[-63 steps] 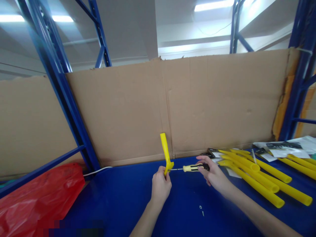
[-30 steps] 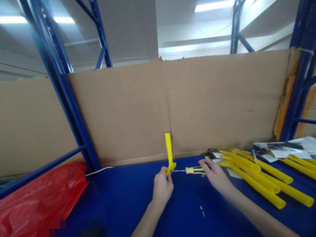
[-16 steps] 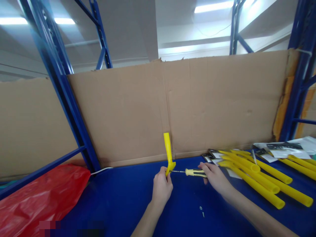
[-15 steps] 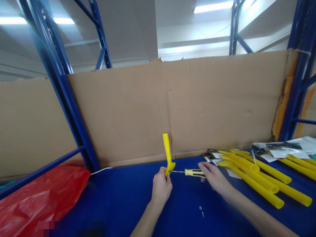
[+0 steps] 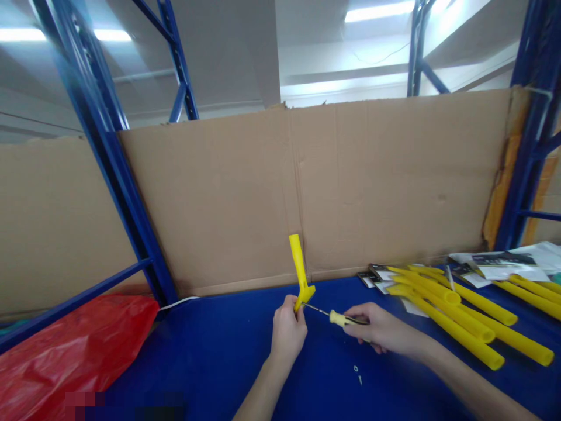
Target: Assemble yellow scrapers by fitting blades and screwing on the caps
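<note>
In the head view, my left hand (image 5: 289, 330) is closed around the lower end of a yellow plastic handle-like piece (image 5: 300, 266), whose tubular part points up. My right hand (image 5: 377, 328) grips a screwdriver (image 5: 339, 319) with a pale yellow and black handle. The screwdriver's shaft slants up to the left, and its tip meets the yellow piece beside my left fingers. Whether a screw sits at the tip is too small to tell. Below my right hand, a small ring (image 5: 356, 369) and a small screw (image 5: 360, 380) lie on the blue table surface (image 5: 219, 351).
Several yellow tubular pieces (image 5: 464, 316) lie at the right, over white and black packets (image 5: 508, 266). A red plastic sheet (image 5: 83, 345) covers the left side. A cardboard panel (image 5: 372, 187) stands behind, between blue rack posts (image 5: 131, 204).
My right hand has moved slightly down and wrapped further round the screwdriver, whose handle end now tilts lower. The yellow piece has shifted slightly to the right.
</note>
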Demonstrator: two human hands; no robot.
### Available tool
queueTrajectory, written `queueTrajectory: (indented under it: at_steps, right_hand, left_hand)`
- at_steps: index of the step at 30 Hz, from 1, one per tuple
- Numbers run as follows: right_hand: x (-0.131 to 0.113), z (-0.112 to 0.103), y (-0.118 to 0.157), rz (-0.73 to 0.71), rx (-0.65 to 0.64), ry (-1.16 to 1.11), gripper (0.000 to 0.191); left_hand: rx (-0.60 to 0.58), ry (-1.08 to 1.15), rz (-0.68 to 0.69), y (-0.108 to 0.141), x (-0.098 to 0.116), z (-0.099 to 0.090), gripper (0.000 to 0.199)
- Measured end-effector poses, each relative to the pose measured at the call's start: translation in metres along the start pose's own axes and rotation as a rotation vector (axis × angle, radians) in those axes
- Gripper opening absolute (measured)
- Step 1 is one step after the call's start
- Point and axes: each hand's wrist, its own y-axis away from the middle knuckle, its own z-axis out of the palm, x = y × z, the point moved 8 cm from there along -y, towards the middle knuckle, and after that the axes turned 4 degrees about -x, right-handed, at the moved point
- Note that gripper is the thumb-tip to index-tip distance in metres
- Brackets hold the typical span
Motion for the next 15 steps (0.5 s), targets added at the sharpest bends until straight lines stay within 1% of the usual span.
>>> queueTrajectory:
  at_steps: [1,2,4,5,6,7,9,12,14,15]
  right_hand:
    - [-0.002,0.001,0.002,-0.020,-0.021,0.071,0.023]
    - [-0.004,-0.004,0.003,-0.051,0.012,0.158,0.018]
    - [-0.009,-0.023,0.007,-0.103,0.184,0.367,0.015]
    - [-0.010,-0.034,0.008,-0.098,0.279,0.480,0.016]
    - [-0.007,-0.043,0.009,-0.057,0.347,0.581,0.018]
    - [-0.004,-0.049,0.009,-0.017,0.384,0.665,0.019]
    - [0.004,-0.056,0.007,0.052,0.411,0.790,0.021]
    - [0.011,-0.056,0.005,0.086,0.420,0.891,0.020]
    - [0.007,-0.058,0.006,0.050,0.483,0.875,0.020]
    - [0.004,-0.061,0.008,0.018,0.532,0.816,0.021]
  left_hand:
    - [0.008,0.000,0.019,0.001,0.003,0.000,0.010]
    - [0.028,-0.011,0.040,0.002,0.007,-0.001,0.011]
    - [0.099,-0.057,0.072,0.005,0.013,-0.008,0.012]
    - [0.143,-0.087,0.081,0.006,0.014,-0.012,0.013]
    - [0.185,-0.120,0.088,0.007,0.016,-0.017,0.013]
    - [0.221,-0.153,0.096,0.008,0.016,-0.022,0.013]
    - [0.271,-0.214,0.127,0.010,0.018,-0.028,0.012]
    - [0.291,-0.288,0.257,0.013,0.028,-0.028,0.013]
    - [0.296,-0.340,0.384,0.019,0.040,-0.024,0.015]
    - [0.300,-0.369,0.450,0.023,0.048,-0.022,0.017]
